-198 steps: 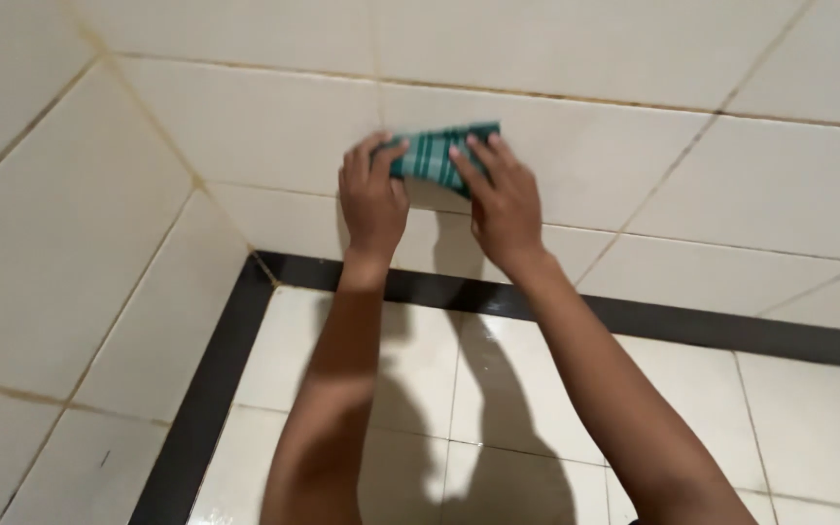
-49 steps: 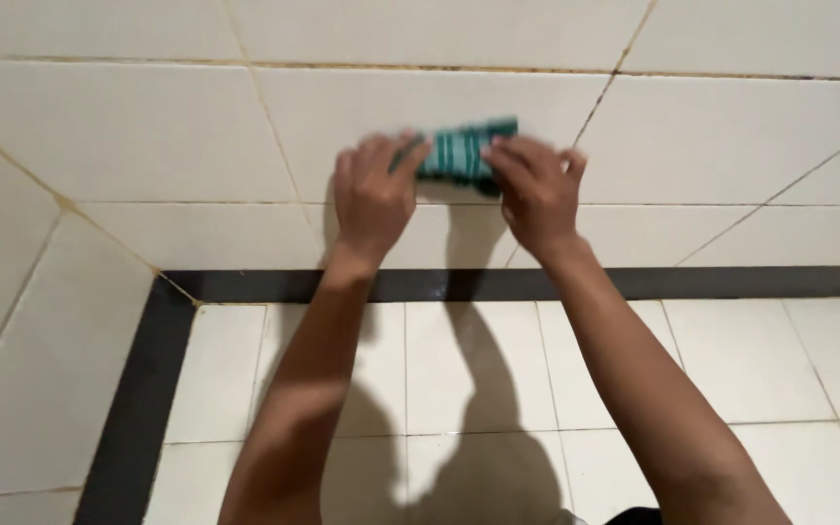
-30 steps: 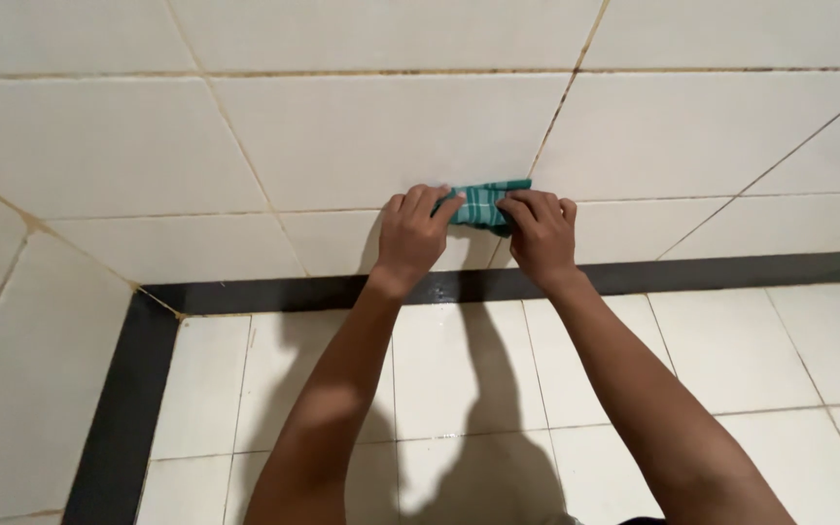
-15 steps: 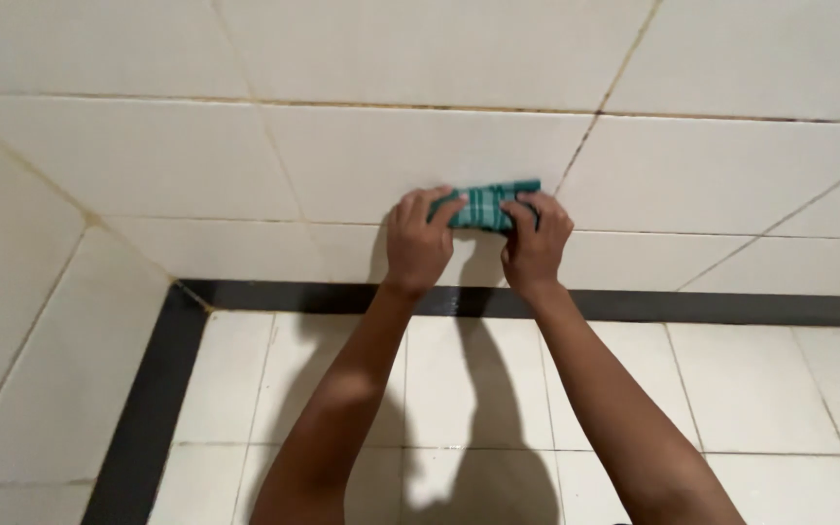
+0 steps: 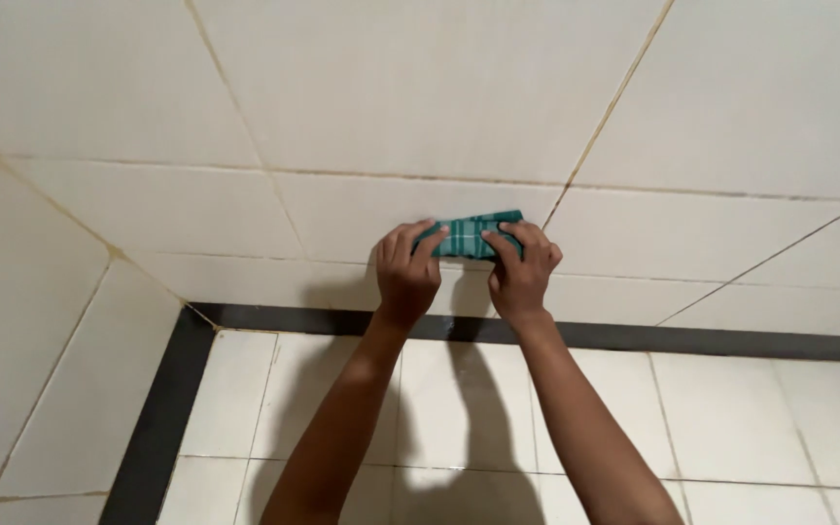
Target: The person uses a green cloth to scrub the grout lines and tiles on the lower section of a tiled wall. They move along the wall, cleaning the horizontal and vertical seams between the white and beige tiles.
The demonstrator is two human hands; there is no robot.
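Where the cream wall tiles [image 5: 439,87] meet near the black floor border [image 5: 731,340], left hand [image 5: 405,272] and right hand [image 5: 522,272] both clasp a folded green plaid cloth [image 5: 469,236], pressed flat. Risk, judged: uneven pressure could let it slip from the fingers.

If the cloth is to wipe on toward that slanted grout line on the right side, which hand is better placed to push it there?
Probably the right hand: it grips the green checked cloth at the end nearest the slanted grout line. The left hand holds the far end, so it would trail.
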